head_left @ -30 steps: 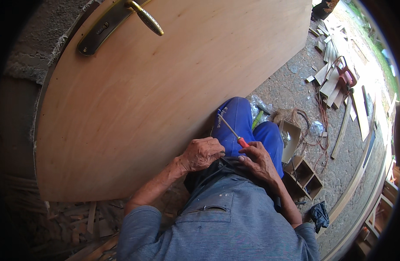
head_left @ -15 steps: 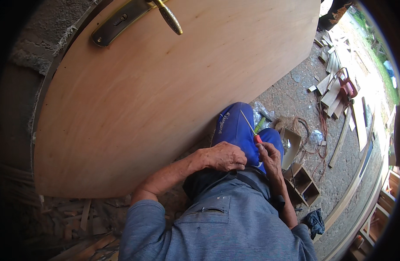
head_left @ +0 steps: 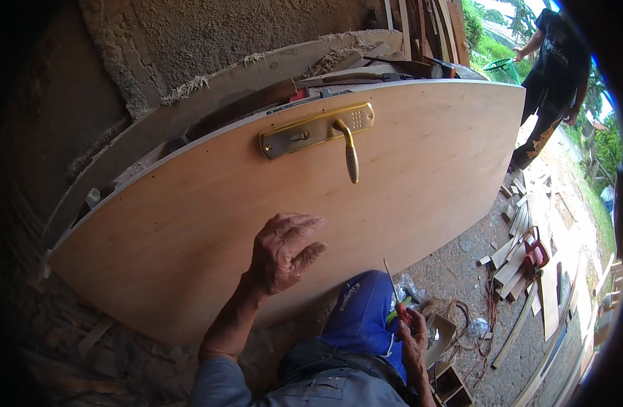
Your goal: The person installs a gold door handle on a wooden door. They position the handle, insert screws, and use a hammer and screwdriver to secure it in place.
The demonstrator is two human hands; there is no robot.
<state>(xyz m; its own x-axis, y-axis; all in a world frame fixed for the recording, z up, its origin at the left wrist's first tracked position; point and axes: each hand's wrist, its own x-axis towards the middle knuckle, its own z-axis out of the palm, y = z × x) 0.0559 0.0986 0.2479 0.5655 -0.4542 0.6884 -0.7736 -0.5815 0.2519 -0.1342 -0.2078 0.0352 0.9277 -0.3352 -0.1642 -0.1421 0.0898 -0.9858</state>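
Observation:
My left hand (head_left: 284, 251) is raised in front of a large pale wooden door (head_left: 210, 203), empty, with thumb and fingers apart. Above it, near the door's upper edge, a brass lever handle (head_left: 351, 152) sits on a long bronze lock plate (head_left: 284, 140) with a keyhole. In my right hand (head_left: 413, 339), beside my blue-trousered knee, a screwdriver (head_left: 401, 311) is held by its red handle. Its thin shaft points up toward the door's lower part. The door lies on its long side, with several small dark holes along its upper edge.
To the right on the ground lie a divided wooden box (head_left: 450, 386), an open carton (head_left: 439, 336), scrap boards (head_left: 515, 254), a red power tool (head_left: 536, 254) and a cable. At the far right a person (head_left: 559, 74) stands with a green basket (head_left: 503, 70). Tools lie behind the door.
My left hand has lifted from my waist up toward the door handle. The view has tilted up, bringing the whole lock plate and a person into sight. The screwdriver stays in my right hand.

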